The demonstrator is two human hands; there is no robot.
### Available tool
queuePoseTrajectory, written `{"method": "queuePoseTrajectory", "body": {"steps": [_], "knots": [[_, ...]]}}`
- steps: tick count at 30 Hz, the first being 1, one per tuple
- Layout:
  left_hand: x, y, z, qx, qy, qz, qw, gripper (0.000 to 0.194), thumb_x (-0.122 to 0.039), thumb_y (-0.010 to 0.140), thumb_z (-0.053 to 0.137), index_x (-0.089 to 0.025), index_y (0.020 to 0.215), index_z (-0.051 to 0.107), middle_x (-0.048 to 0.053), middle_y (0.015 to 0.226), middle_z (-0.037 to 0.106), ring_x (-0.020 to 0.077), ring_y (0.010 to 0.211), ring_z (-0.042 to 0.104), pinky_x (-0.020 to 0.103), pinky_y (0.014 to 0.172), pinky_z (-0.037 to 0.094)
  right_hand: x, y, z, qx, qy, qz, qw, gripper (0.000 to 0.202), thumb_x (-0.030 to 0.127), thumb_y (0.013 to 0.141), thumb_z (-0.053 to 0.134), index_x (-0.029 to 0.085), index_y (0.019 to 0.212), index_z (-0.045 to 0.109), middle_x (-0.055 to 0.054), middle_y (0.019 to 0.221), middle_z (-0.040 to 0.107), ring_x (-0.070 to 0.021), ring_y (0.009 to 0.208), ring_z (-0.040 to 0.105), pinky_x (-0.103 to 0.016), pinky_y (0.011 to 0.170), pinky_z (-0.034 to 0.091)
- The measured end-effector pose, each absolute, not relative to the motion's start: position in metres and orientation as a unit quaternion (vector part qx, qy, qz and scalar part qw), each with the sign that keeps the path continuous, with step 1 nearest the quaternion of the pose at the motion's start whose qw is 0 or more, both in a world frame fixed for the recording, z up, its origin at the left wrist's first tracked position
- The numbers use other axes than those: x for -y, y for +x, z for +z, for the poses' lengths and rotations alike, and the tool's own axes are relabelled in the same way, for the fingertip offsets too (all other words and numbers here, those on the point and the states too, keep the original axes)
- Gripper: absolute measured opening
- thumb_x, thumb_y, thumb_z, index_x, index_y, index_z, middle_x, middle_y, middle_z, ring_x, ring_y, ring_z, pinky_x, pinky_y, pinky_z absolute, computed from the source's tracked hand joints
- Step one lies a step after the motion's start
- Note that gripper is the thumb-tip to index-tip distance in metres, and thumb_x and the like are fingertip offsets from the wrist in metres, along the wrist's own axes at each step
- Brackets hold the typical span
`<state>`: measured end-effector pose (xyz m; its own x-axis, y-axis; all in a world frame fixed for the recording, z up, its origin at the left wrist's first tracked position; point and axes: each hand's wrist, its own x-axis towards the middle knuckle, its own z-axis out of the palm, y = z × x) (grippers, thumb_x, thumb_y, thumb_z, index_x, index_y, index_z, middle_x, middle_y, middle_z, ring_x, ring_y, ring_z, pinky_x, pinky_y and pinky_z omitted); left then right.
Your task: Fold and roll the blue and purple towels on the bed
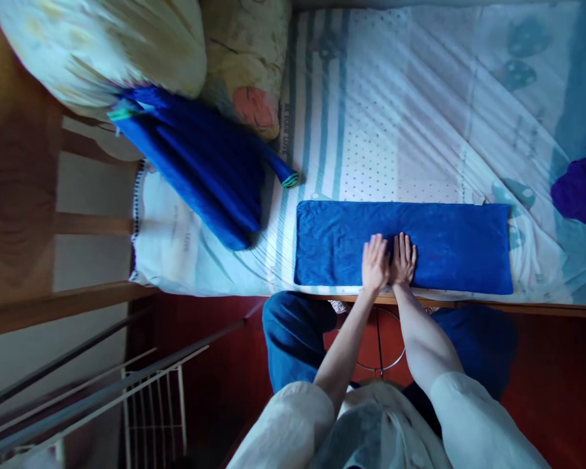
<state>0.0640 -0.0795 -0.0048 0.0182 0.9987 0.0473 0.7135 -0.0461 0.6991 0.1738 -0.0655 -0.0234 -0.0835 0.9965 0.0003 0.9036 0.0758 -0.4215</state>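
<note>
A blue cloth (459, 244), folded into a long flat rectangle, lies along the near edge of the bed. My left hand (375, 262) rests on the middle of it, palm down with fingers stretched out. Right beside it, my right hand (403, 259) also lies flat on the cloth, its fingers slightly spread. Neither hand grips anything. Farther left, a dark blue garment (209, 163) with green trim is spread loosely over the sheet and against a pillow.
Two pillows (247, 39) (127, 45) sit at the upper left. A patterned sheet (420, 130) covers the bed. Purple cloth (579, 185) lies at the right. A wooden bed frame (92, 225) stands at the left, with a white metal rack (153, 410) below it.
</note>
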Motion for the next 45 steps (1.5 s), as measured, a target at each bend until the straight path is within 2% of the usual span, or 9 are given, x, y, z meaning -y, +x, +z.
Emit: {"method": "queuePoseTrajectory", "body": {"steps": [6, 12, 19, 23, 26, 30, 36, 40, 45], "knots": [[0.063, 0.077, -0.021, -0.525, 0.718, 0.308, 0.339, 0.057, -0.027, 0.102, 0.032, -0.014, 0.156, 0.044, 0.014, 0.164, 0.041, 0.0203, 0.157, 0.026, 0.048, 0.130, 0.028, 0.067, 0.176, -0.029, 0.729, -0.660, 0.131, 0.126, 0.061, 0.019, 0.099, 0.035, 0.015, 0.160, 0.038, -0.015, 0.165, 0.039, -0.0256, 0.156, 0.030, -0.055, 0.126, 0.026], [0.077, -0.027, -0.018, -0.626, 0.664, 0.319, 0.253, 0.053, -0.022, 0.103, 0.025, -0.015, 0.142, 0.060, 0.015, 0.149, 0.059, 0.0187, 0.151, 0.040, 0.047, 0.126, 0.036, 0.066, 0.169, -0.015, 0.729, -0.656, 0.114, 0.159, 0.063, 0.027, 0.099, 0.037, 0.010, 0.160, 0.038, -0.018, 0.164, 0.039, -0.0286, 0.156, 0.028, -0.058, 0.126, 0.023], [0.090, -0.123, -0.004, -0.750, 0.581, 0.274, 0.160, 0.052, -0.015, 0.098, 0.029, -0.014, 0.134, 0.066, 0.013, 0.142, 0.065, 0.0193, 0.148, 0.046, 0.044, 0.123, 0.042, 0.065, 0.169, -0.014, 0.724, -0.659, 0.122, 0.167, 0.063, 0.027, 0.099, 0.035, 0.012, 0.159, 0.040, -0.017, 0.164, 0.040, -0.0296, 0.156, 0.030, -0.059, 0.126, 0.022], [0.092, -0.148, 0.000, -0.793, 0.541, 0.250, 0.127, 0.053, -0.014, 0.097, 0.030, -0.013, 0.138, 0.063, 0.014, 0.146, 0.062, 0.0180, 0.147, 0.047, 0.041, 0.123, 0.041, 0.065, 0.168, -0.013, 0.723, -0.658, 0.125, 0.173, 0.063, 0.028, 0.099, 0.037, 0.011, 0.159, 0.040, -0.018, 0.163, 0.041, -0.0298, 0.155, 0.031, -0.058, 0.126, 0.022], [0.087, -0.136, 0.004, -0.801, 0.541, 0.239, 0.094, 0.055, -0.012, 0.096, 0.031, -0.013, 0.144, 0.058, 0.015, 0.154, 0.054, 0.0204, 0.153, 0.036, 0.048, 0.128, 0.031, 0.066, 0.167, -0.012, 0.719, -0.661, 0.125, 0.175, 0.062, 0.028, 0.099, 0.037, 0.011, 0.158, 0.041, -0.017, 0.163, 0.042, -0.0297, 0.155, 0.032, -0.057, 0.126, 0.023], [0.064, -0.066, 0.006, -0.719, 0.645, 0.229, 0.126, 0.057, -0.015, 0.097, 0.035, -0.013, 0.153, 0.047, 0.016, 0.165, 0.038, 0.0249, 0.160, 0.015, 0.059, 0.131, 0.012, 0.066, 0.167, -0.014, 0.719, -0.661, 0.123, 0.176, 0.062, 0.028, 0.099, 0.037, 0.011, 0.159, 0.041, -0.017, 0.163, 0.041, -0.0290, 0.155, 0.032, -0.057, 0.126, 0.022], [0.013, 0.037, -0.003, -0.558, 0.779, 0.204, 0.201, 0.056, -0.028, 0.103, 0.035, -0.017, 0.157, 0.044, 0.012, 0.168, 0.033, 0.0254, 0.161, 0.012, 0.055, 0.131, 0.009, 0.067, 0.167, -0.015, 0.721, -0.659, 0.110, 0.183, 0.061, 0.028, 0.099, 0.036, 0.011, 0.156, 0.044, -0.018, 0.161, 0.044, -0.0293, 0.154, 0.034, -0.055, 0.125, 0.025], [0.002, -0.004, -0.003, -0.627, 0.735, 0.180, 0.184, 0.057, -0.038, 0.104, 0.039, -0.020, 0.157, 0.044, 0.011, 0.169, 0.030, 0.0276, 0.161, 0.010, 0.058, 0.130, 0.003, 0.067, 0.167, -0.013, 0.720, -0.661, 0.119, 0.175, 0.062, 0.027, 0.098, 0.037, 0.011, 0.158, 0.042, -0.017, 0.162, 0.043, -0.0292, 0.154, 0.033, -0.056, 0.126, 0.024], [-0.005, -0.109, 0.004, -0.761, 0.622, 0.127, 0.132, 0.063, -0.043, 0.103, 0.037, -0.015, 0.160, 0.038, 0.012, 0.171, 0.024, 0.0271, 0.161, 0.010, 0.054, 0.131, 0.008, 0.066, 0.167, -0.009, 0.715, -0.662, 0.136, 0.180, 0.063, 0.027, 0.098, 0.039, 0.013, 0.159, 0.041, -0.017, 0.162, 0.043, -0.0296, 0.154, 0.033, -0.057, 0.126, 0.023]]}}
